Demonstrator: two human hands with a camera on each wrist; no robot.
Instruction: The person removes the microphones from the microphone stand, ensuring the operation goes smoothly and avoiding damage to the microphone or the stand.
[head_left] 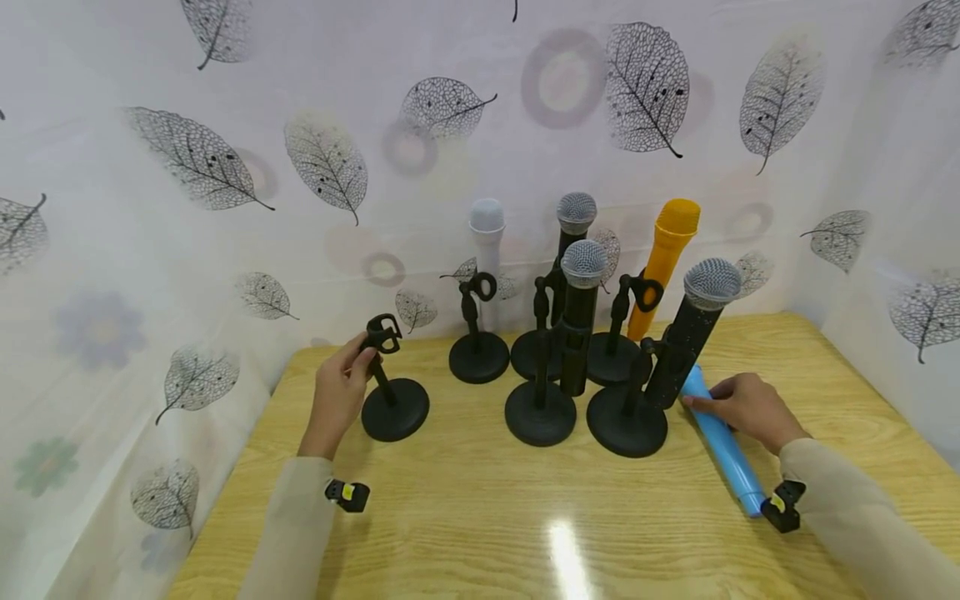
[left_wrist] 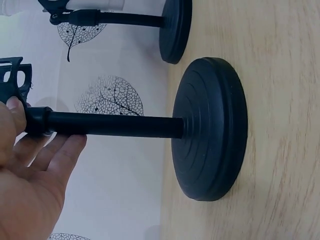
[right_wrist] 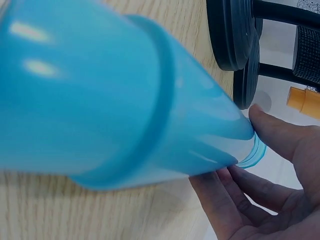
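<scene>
At the table's left, my left hand (head_left: 343,379) grips an empty black microphone stand (head_left: 395,410) near its top, thumb and fingers around the neck just below the clip. In the left wrist view its round base (left_wrist: 210,130) and straight post show plainly. On the right side, my right hand (head_left: 753,408) holds a blue microphone (head_left: 723,446) that slants along the table. Thumb and fingers pinch its far part, as the right wrist view also shows. In the head view, its far end is partly hidden behind a black microphone (head_left: 686,342) on a stand.
Between the hands stand a white microphone (head_left: 487,221), an orange microphone (head_left: 663,254) and more black microphones (head_left: 579,312) on round-based stands. The wooden table (head_left: 450,517) meets a leaf-print cloth (head_left: 337,250) at the back.
</scene>
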